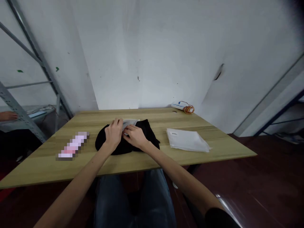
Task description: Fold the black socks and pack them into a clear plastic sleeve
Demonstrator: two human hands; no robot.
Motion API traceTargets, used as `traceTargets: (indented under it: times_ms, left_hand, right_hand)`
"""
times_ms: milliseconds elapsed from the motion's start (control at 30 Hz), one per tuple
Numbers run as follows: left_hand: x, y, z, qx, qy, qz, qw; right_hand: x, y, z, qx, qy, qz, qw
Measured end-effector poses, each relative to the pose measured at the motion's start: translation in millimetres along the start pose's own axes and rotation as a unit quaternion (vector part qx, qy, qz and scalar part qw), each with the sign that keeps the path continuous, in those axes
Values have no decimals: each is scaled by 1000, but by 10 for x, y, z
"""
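Observation:
A black fabric item (122, 147) lies bunched on the wooden table in front of me; its exact kind is hard to make out. On top of it is a whitish, thin plastic bag (131, 122), partly covered by my fingers. My left hand (114, 131) is closed at the bag's left side, fingers bent down over it. From the right, my right hand (136, 136) pinches the near edge of the same bag, close beside the left fingertips. Both hands rest over the black fabric. The tips of the fingers are partly hidden.
A stack of translucent plastic bags (187, 140) with a small label lies to the right. On the left is a pixelated, phone-shaped object (73, 146). A power strip (178, 106) with an orange cord sits at the wooden table's (114, 167) back edge. Another person's hand (8, 116) shows far left, behind a metal rack.

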State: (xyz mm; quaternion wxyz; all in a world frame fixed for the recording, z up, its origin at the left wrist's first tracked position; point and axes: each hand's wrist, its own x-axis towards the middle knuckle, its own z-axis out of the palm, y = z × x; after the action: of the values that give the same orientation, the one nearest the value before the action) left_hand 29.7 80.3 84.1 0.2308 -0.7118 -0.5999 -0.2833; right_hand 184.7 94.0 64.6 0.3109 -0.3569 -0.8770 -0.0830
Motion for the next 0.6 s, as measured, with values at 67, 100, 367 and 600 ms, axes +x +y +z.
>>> traceTargets:
  times_ms: [67, 100, 367, 600]
  left_hand:
    - [-26, -49, 43, 21, -27, 9, 999]
    - [-40, -67, 64, 28, -32, 12, 999]
    - [-46, 36, 62, 31, -69, 30, 997]
    - [35, -39, -109, 54, -86, 80, 992]
  right_hand:
    - [-57, 110, -84, 13, 74, 108, 991]
    - [-84, 202, -140, 19, 97, 176, 979]
    - [-199, 1092, -335, 173, -207, 371, 889]
    - [-127, 1324, -213, 307, -228, 423, 821]
